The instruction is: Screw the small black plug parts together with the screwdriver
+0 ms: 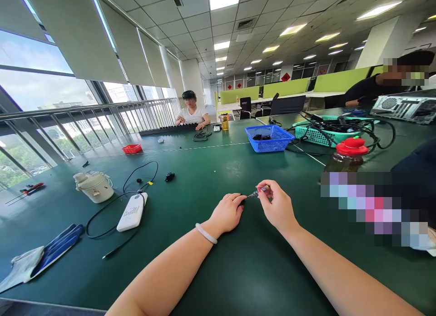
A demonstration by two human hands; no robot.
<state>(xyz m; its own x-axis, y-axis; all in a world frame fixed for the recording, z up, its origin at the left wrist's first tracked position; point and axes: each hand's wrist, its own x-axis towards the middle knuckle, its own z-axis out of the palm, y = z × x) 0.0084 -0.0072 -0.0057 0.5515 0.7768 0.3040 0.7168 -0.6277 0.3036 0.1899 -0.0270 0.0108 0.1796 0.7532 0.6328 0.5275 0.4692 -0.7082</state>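
My right hand (277,204) is closed round the handle of a small screwdriver (263,190), whose shaft points left. The screwdriver's tip meets the fingertips of my left hand (226,212), which rests low over the green tabletop (218,170). The fingers of that hand are pressed together over something small and dark, mostly hidden, so I cannot make out what it is. A light bracelet (206,233) circles my left wrist. Left of my hands lies a small black piece (170,176) on the table.
A white power bank (132,211) with a black cable, a glove (51,254) and a beige jug-like pot (93,186) are at left. Ahead stand a blue basket (270,143) and a teal basket of cables (316,135). A red-lidded bottle (350,152) stands right. Two people sit around the table.
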